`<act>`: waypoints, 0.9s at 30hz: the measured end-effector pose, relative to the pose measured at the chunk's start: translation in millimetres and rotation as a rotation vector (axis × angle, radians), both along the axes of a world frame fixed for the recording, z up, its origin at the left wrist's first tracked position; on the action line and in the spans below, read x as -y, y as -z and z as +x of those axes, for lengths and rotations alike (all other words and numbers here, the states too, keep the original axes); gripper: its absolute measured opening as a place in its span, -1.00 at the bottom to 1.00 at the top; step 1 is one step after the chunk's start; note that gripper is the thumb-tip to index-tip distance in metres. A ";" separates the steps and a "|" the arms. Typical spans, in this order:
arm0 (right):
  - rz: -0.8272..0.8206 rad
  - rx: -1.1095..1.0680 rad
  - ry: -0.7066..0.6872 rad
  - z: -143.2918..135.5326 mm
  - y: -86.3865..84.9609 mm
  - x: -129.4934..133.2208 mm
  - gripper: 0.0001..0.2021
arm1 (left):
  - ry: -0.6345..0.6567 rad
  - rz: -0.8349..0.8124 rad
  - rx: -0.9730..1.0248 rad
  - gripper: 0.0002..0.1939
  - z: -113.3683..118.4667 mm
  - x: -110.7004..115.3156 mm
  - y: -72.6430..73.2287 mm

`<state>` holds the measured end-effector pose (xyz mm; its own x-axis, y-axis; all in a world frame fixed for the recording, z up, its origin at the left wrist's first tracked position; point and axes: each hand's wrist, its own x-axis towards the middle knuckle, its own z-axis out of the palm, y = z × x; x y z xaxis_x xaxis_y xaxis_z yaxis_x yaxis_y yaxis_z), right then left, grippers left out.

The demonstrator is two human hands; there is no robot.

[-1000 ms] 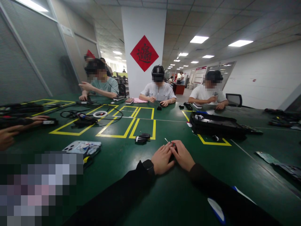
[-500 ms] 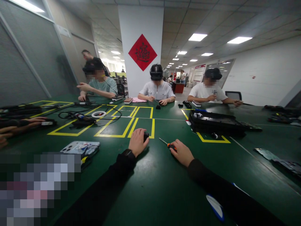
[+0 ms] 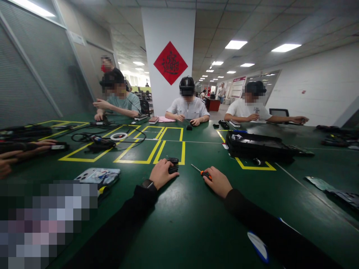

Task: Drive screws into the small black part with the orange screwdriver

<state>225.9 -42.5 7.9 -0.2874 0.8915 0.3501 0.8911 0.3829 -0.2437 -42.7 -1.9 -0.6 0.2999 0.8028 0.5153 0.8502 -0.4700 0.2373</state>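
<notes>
My left hand (image 3: 163,173) is closed around a small black part (image 3: 173,169) just in front of the yellow tape boxes. Right behind it, touching or nearly touching the fingers, lies another black piece (image 3: 173,160). A screwdriver (image 3: 206,175) with an orange and black handle is held in my right hand (image 3: 219,182), its thin metal shaft pointing forward and left. Both hands rest low over the green table (image 3: 179,220), a short gap apart.
A large black casing (image 3: 258,145) lies at the right. Black cables and a white tape roll (image 3: 119,136) are at the left, near another person's hands (image 3: 45,144). A patterned pouch (image 3: 98,175) lies nearer. Several people sit across the table.
My left hand has shifted slightly left and turned; two black pieces now show beside it where one showed before. My right hand and the screwdriver have hardly moved.
</notes>
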 end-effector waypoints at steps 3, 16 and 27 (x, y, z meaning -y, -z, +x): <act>-0.012 -0.025 0.003 -0.3 0.7 -0.5 -0.76 | 0.095 -0.039 0.016 -0.61 7.1 3.4 -0.7; -0.040 -0.285 -0.114 -18.8 -4.9 18.5 -0.73 | 0.233 -0.195 0.408 -0.63 58.3 11.5 -4.4; -0.014 -0.445 -0.142 -13.9 -4.5 13.0 -0.81 | 0.256 -0.334 0.750 -0.70 65.0 -3.3 -1.1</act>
<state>212.0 -55.5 12.3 -0.2313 0.8600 0.4548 0.6378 0.4870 -0.5967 22.3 1.4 0.5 0.1673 0.9018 0.3985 0.2905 -0.4314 0.8541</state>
